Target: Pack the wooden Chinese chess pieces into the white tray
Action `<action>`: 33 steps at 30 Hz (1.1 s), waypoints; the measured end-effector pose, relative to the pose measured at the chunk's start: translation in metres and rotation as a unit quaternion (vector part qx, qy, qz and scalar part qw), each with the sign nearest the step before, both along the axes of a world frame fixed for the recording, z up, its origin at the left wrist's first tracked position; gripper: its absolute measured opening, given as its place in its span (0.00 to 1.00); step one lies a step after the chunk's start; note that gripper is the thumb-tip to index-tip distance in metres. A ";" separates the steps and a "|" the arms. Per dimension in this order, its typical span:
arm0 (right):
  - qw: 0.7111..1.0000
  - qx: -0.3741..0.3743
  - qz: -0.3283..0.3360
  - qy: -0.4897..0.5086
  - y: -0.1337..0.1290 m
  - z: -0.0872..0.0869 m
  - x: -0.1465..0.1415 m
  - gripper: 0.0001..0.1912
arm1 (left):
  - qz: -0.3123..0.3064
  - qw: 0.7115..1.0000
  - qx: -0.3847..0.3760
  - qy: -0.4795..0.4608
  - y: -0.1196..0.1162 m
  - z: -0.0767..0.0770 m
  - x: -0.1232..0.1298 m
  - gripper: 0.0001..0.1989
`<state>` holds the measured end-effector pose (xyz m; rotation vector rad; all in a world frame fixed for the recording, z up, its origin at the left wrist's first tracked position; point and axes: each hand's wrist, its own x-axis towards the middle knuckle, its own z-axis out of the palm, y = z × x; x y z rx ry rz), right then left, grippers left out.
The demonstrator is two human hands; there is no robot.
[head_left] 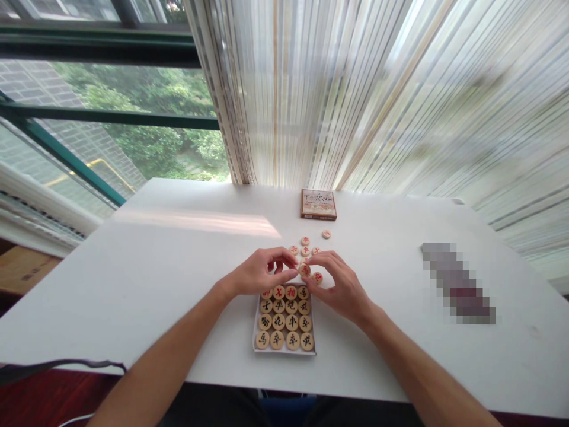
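Note:
A round wooden Chinese chess piece [304, 271] with a red character is between my two hands, just above the far edge of a shallow white box tray [284, 353]. My right hand [335, 284] pinches it with thumb and index finger. From the other side, my left hand [262, 270] meets its edge with curved thumb and fingertips. Rows of pieces fill the tray: red-lettered ones [278, 292] in the far row, black-lettered ones [278, 322] nearer me. Several loose red-lettered pieces [304, 241] lie beyond my hands, and another piece [317, 277] sits beside my right fingers.
The box lid [319, 204] with printed writing lies farther back on the white table [213, 231]. A single piece [326, 234] rests in front of it. To the right is a blurred-out object [457, 284]. A dark cable [66, 363] crosses the left front edge.

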<state>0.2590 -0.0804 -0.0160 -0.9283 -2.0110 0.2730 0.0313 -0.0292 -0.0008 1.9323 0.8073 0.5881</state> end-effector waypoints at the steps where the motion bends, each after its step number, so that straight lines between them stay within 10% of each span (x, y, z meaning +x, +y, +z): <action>1: 1.000 -0.001 0.003 0.000 0.000 0.000 0.000 0.15 | 0.000 1.000 -0.001 -0.003 0.000 0.000 0.000 0.13; 33: 1.000 -0.017 0.014 -0.014 -0.002 -0.005 -0.003 0.14 | -0.018 0.999 -0.015 -0.023 -0.003 -0.001 0.003 0.12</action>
